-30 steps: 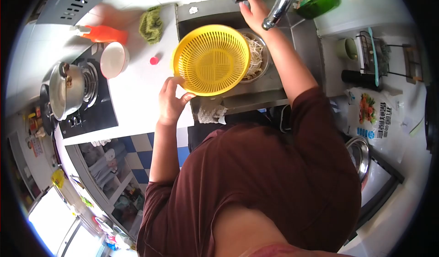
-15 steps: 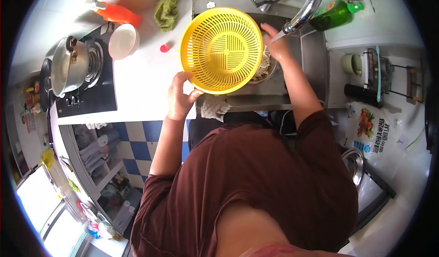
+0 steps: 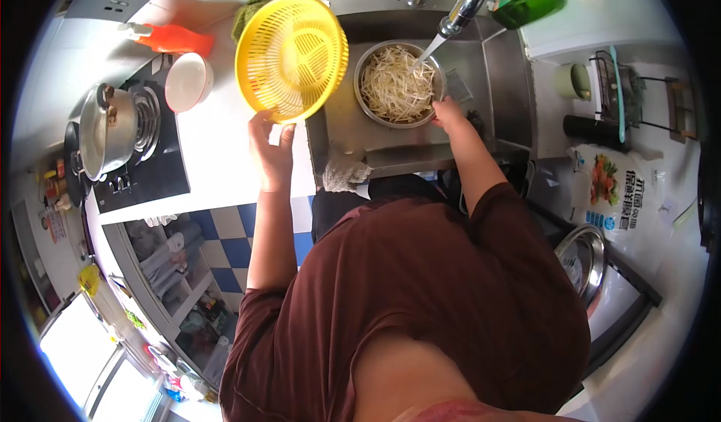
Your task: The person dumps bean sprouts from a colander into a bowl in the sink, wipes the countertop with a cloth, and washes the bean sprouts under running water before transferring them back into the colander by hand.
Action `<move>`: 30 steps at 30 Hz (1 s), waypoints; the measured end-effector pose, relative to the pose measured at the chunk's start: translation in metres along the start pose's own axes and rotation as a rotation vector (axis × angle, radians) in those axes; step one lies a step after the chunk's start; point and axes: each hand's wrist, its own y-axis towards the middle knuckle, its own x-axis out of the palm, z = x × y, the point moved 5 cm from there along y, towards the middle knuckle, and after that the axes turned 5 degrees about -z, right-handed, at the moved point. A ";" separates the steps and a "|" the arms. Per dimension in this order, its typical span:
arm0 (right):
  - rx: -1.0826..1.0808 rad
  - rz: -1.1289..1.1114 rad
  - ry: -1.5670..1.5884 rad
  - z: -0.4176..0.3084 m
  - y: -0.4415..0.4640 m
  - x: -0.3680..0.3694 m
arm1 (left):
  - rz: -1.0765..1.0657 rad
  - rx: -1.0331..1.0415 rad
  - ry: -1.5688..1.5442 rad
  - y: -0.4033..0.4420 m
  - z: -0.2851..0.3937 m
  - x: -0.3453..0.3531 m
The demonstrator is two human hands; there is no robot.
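Note:
My left hand (image 3: 272, 148) grips the near rim of a yellow plastic colander (image 3: 300, 57), tilted over the counter just left of the sink. Inside the colander I see only its slotted base. In the sink (image 3: 338, 121) stands a round metal bowl (image 3: 362, 105) full of bean sprouts (image 3: 396, 84). Water runs from the faucet (image 3: 467, 5) into that bowl. My right hand (image 3: 448, 115) holds the bowl's right rim, its fingers closed on the edge and partly hidden.
A green bottle (image 3: 535, 1) lies behind the sink. On the counter are a white bowl (image 3: 188, 82) and an orange spray bottle (image 3: 176, 39). A pot (image 3: 113, 133) sits by the stove (image 3: 161, 170). A cloth (image 3: 345, 172) hangs over the sink's front edge.
The colander has moved left from over the sink to over the counter, uncovering the bowl of sprouts. My right hand has come down from beside the faucet to the bowl's rim.

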 end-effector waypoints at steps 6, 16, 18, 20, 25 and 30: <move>-0.084 0.072 -0.358 0.002 0.018 -0.006 | 0.003 -0.088 0.055 0.022 0.001 0.005; -0.429 -0.436 -0.228 -0.069 -0.120 0.032 | -0.198 0.135 0.337 0.000 0.029 0.050; -0.332 -0.597 0.171 -0.099 -0.173 0.075 | -0.239 0.142 0.334 -0.011 0.036 0.060; -0.292 -0.607 0.246 -0.109 -0.180 0.100 | -0.289 0.169 0.350 -0.015 0.038 0.066; -0.269 -0.487 0.220 -0.123 -0.165 0.114 | -0.139 0.145 0.272 0.028 0.021 0.045; -0.260 -0.526 0.269 -0.125 -0.159 0.122 | 0.177 0.207 0.720 0.162 -0.032 0.024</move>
